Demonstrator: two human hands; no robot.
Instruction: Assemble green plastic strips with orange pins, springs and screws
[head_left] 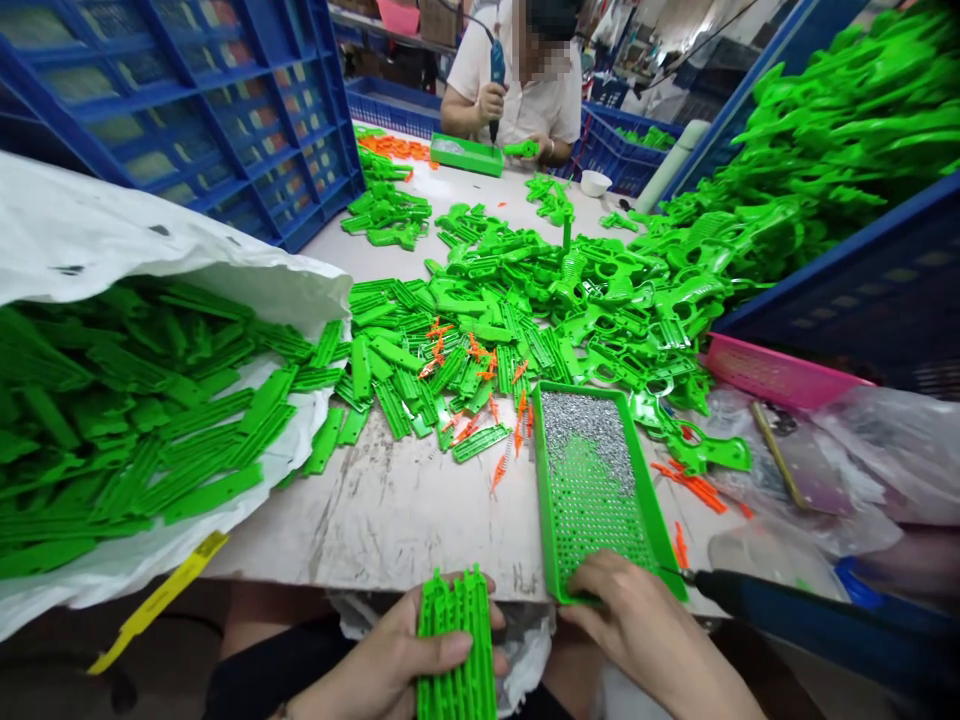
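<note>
A stack of long, ribbed green plastic pieces is held in my left hand, thumb pressed across the front, just off the table's near edge. My right hand is at the near end of a green perforated tray, fingers curled over its rim and the thumb outside. Small metal screws are heaped at the tray's far end, and its near part shows rows of holes. Beside my right wrist lies a dark electric screwdriver, its tip pointing at the tray's right wall.
Green toy-gun halves and flat green pieces pile beyond the tray, with orange parts among them. A white sack of green pieces lies left. Blue crates flank the table. Across it, a person holds a screwdriver.
</note>
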